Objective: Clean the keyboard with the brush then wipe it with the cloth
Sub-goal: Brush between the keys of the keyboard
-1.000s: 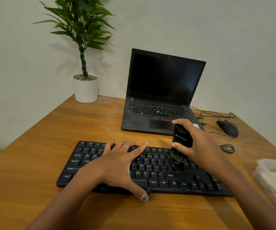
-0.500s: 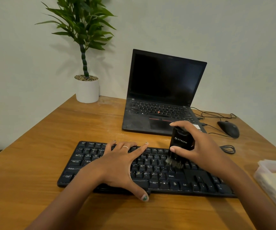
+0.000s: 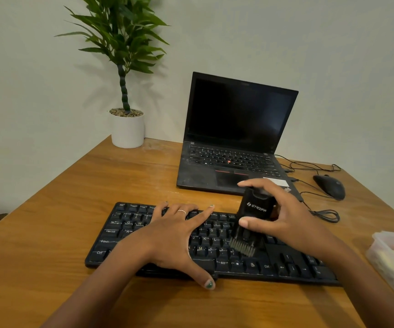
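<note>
A wooden counter [image 3: 56, 233] fills the lower part of the view, set against a pale wall. At the back of the counter stands an open black laptop [image 3: 236, 136] with a dark screen, and to its left a green potted plant [image 3: 126, 91] in a white pot. A black keyboard [image 3: 286, 261] lies lengthwise across the counter near the person, in front of the laptop.

The left hand [image 3: 170, 240] rests flat on the middle of the keyboard, its fingers [image 3: 203, 215] straight and spread wide, thumb reaching past the near edge; a thin ring shows on one finger. The right hand [image 3: 293, 218] grips a black brush [image 3: 252, 218] over the right-centre of the keyboard, thumb on its front face and fingers curled round the top and far side. The brush stands tilted, its grey bristles pointing down and touching the keys beside the left hand.

A black mouse [image 3: 329, 185] sits at the right of the laptop, with thin cables looping on the counter near it. At the right edge lies a clear plastic container [image 3: 380, 245] holding something pale yellow, only partly in view.
</note>
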`<state>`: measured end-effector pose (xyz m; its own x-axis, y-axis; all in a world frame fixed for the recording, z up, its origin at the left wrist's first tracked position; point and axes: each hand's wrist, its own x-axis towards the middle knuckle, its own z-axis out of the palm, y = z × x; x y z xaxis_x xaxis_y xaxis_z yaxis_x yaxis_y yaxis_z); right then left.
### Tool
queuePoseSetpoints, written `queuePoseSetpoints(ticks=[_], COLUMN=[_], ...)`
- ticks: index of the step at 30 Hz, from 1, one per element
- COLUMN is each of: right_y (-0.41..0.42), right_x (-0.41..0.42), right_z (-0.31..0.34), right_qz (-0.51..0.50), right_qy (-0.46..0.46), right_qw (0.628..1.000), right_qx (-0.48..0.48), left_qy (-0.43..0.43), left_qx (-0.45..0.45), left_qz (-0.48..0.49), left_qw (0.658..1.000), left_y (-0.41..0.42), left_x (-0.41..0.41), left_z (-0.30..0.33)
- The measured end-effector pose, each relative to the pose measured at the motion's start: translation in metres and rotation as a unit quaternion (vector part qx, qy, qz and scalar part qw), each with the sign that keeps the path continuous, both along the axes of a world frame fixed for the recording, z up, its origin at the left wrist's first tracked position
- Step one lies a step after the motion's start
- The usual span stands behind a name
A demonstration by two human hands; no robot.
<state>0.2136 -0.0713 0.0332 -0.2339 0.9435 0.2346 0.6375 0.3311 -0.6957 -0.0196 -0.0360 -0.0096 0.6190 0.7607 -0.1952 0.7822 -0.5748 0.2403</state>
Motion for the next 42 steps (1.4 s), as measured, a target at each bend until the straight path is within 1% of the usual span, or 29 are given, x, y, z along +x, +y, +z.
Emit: queuePoseSetpoints(ticks=[2,4,6,7,8,10,11,15,18,22,25,29,32,36,37,40,42], right_y=[0.002,0.008,0.011,0.012,0.011,0.008,0.008,0.009,0.007,0.013,0.017,0.023,0.023,0.03,0.03,0.032,0.032], right_x=[-0.002,-0.001,-0.002,-0.002,-0.001,-0.001,-0.001,0.0,-0.004,-0.005,-0.005,-0.005,-0.009,-0.01,-0.01,-0.006,-0.004], right_z=[-0.001,-0.001,-0.002,-0.003,-0.004,-0.005,-0.005,-0.007,-0.008,-0.009,-0.01,-0.011,-0.011,-0.014,-0.015,-0.013,-0.012], right_qz=[-0.013,-0.056,-0.093,-0.104,-0.097,-0.061,-0.052,-0.08,-0.048,-0.086,-0.067,-0.132,-0.095,-0.157,-0.149,-0.1,-0.109], right_qy=[-0.03,-0.093,-0.16,-0.168,-0.147,-0.075,-0.063,-0.082,-0.039,-0.062,-0.024,-0.066,-0.047,-0.097,-0.091,-0.033,-0.049], right_qw=[0.999,0.993,0.978,0.974,0.978,0.992,0.994,0.989,0.994,0.989,0.994,0.983,0.99,0.974,0.977,0.991,0.989], right_qx=[0.006,0.047,0.099,0.11,0.108,0.083,0.075,0.097,0.085,0.102,0.079,0.107,0.092,0.13,0.125,0.087,0.091], left_qy=[0.003,0.004,0.002,0.001,0.001,0.003,0.003,-0.001,0.002,0.0,-0.002,-0.002,-0.002,-0.004,-0.005,-0.003,-0.002], left_qx=[-0.001,-0.002,-0.002,-0.002,-0.001,0.001,0.002,0.001,0.003,0.002,-0.002,-0.003,-0.002,-0.003,-0.005,0.0,0.001], left_qz=[0.001,0.001,0.0,-0.001,-0.002,-0.002,-0.002,-0.003,-0.003,-0.003,-0.002,-0.003,-0.003,-0.003,-0.003,-0.004,-0.004], left_qw=[1.0,1.0,1.0,1.0,1.0,1.0,1.0,1.0,1.0,1.0,1.0,1.0,1.0,1.0,1.0,1.0,1.0], left_y=[0.0,0.0,0.0,0.0,0.0,0.0,0.001,0.0,0.001,0.001,0.001,0.001,0.0,0.001,0.0,0.001,0.001], left_x=[0.0,0.0,-0.001,-0.001,0.0,-0.001,-0.001,0.0,-0.001,-0.001,-0.001,-0.001,-0.001,-0.001,0.0,-0.001,-0.001], left_z=[0.0,0.0,0.0,0.0,0.0,0.0,0.0,0.0,-0.001,-0.002,-0.001,0.0,0.001,0.001,0.0,0.0,-0.001])
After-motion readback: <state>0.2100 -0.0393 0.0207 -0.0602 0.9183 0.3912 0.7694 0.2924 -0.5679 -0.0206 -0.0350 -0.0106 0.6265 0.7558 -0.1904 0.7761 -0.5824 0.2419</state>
